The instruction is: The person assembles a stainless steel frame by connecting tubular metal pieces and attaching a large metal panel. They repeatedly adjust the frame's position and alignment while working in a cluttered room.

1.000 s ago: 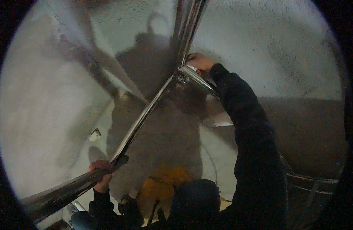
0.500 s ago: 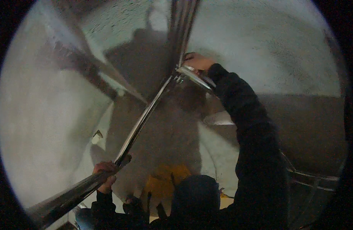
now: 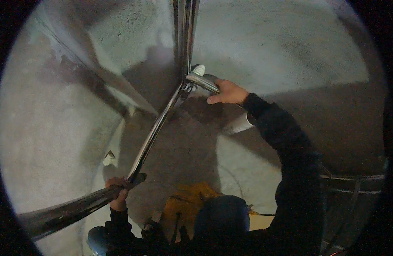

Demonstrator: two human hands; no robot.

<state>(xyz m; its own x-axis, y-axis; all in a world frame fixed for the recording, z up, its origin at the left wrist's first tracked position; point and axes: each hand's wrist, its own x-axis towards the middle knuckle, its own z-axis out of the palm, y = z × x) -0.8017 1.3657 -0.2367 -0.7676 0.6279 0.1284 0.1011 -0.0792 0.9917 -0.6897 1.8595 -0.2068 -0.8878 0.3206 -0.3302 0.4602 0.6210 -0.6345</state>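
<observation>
Shiny metal tubes meet at a joint [image 3: 188,85] in the middle upper part of the view. One long tube [image 3: 156,128] slants down from it toward my left hand [image 3: 118,192], which is closed around the metal near where a wider tube [image 3: 68,213] runs to the lower left. My right hand [image 3: 231,92] holds the outer end of a short metal tube [image 3: 204,82] that sticks out right of the joint. Its thumb lies below the tube. A small white lump [image 3: 199,69] shows just above the short tube. Upright metal bars [image 3: 186,34] rise from the joint.
A pale cylinder [image 3: 239,124] lies below my right wrist. Yellow material [image 3: 183,202] lies at the bottom, near a dark blue rounded shape [image 3: 222,217]. A metal rail [image 3: 354,179] stands at the right. A small white object [image 3: 109,158] sits above my left hand.
My right hand has moved right and down from the joint onto the short tube's outer end, baring the white lump. My left hand stays on its tube. The view has shifted slightly.
</observation>
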